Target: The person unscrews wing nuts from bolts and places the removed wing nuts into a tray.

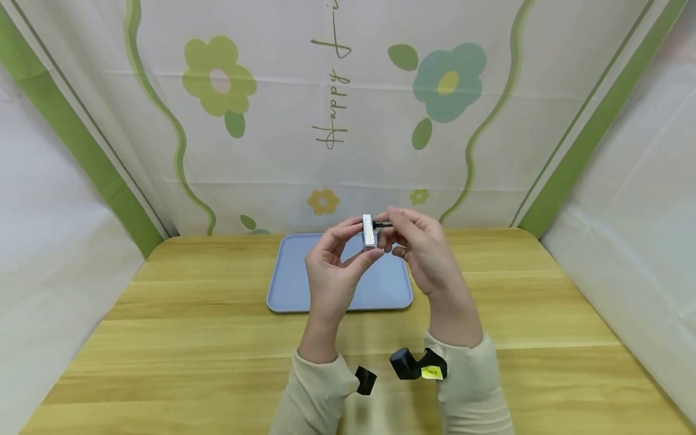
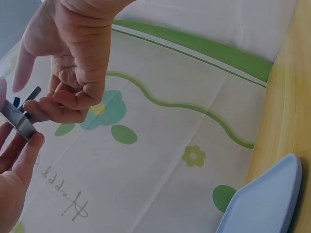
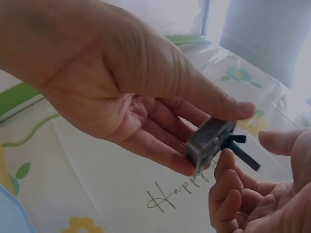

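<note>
My left hand (image 1: 333,275) pinches a small, flat rectangular block (image 1: 368,231) between thumb and fingers, raised in front of me. The block looks grey and partly see-through in the right wrist view. From its right face sticks a thin black stem (image 3: 247,157), with a shorter black tab beside it. My right hand (image 1: 429,257) is close on that side. In both wrist views its fingers are bent, one fingertip right at the base of the stem, while its thumb (image 3: 281,141) stands apart from it.
Behind and below the hands, a light blue tray (image 1: 288,284) lies on the wooden table (image 1: 190,338). A white curtain (image 1: 283,121) printed with flowers hangs at the back, with white cloth on both sides. Dark camera mounts (image 1: 405,364) sit at the wrists.
</note>
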Tool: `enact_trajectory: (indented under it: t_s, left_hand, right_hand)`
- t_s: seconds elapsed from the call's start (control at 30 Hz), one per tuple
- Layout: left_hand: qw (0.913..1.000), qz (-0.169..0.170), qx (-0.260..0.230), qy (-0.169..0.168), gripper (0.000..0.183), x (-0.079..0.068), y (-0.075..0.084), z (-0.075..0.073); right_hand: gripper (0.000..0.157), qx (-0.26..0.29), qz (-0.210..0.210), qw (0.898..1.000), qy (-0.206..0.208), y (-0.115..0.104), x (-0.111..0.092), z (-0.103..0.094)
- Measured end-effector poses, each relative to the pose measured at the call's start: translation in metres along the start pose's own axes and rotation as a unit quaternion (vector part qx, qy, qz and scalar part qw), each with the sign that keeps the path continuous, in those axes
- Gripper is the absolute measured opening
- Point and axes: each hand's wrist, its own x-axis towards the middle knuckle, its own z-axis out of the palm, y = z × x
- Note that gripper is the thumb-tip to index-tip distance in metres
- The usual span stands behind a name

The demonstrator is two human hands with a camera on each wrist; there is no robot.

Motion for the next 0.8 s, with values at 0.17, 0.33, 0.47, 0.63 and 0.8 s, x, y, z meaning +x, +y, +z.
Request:
enact_trajectory:
  t_s: [0.17, 0.33, 0.47, 0.63, 0.8]
  left_hand:
    - [0.9997, 0.014, 0.014, -0.014, 0.051, -0.0008, -0.0014, -0.0006]
    - [0.9994, 0.012, 0.027, -0.018, 0.043, -0.0022, -0.0019, -0.0024]
    - [0.9988, 0.006, 0.040, -0.027, 0.040, -0.0034, -0.0024, -0.0032]
    - [0.9985, 0.005, 0.043, -0.034, 0.043, -0.0043, -0.0049, -0.0031]
    - [0.9990, 0.012, 0.032, -0.029, 0.061, -0.0045, -0.0069, -0.0015]
  right_hand:
    - [0.025, -0.007, 0.016, 1.000, 0.012, 0.0012, 0.0031, 0.0054]
    - [0.024, -0.010, 0.020, 1.000, 0.008, 0.0052, 0.0005, 0.0043]
    - [0.023, -0.003, 0.022, 1.000, 0.011, 0.0078, -0.0018, 0.0022]
    - [0.024, 0.029, 0.037, 0.998, 0.034, 0.0090, -0.0027, 0.0025]
    - [0.027, 0.066, 0.046, 0.996, 0.040, 0.0085, -0.0029, 0.0078]
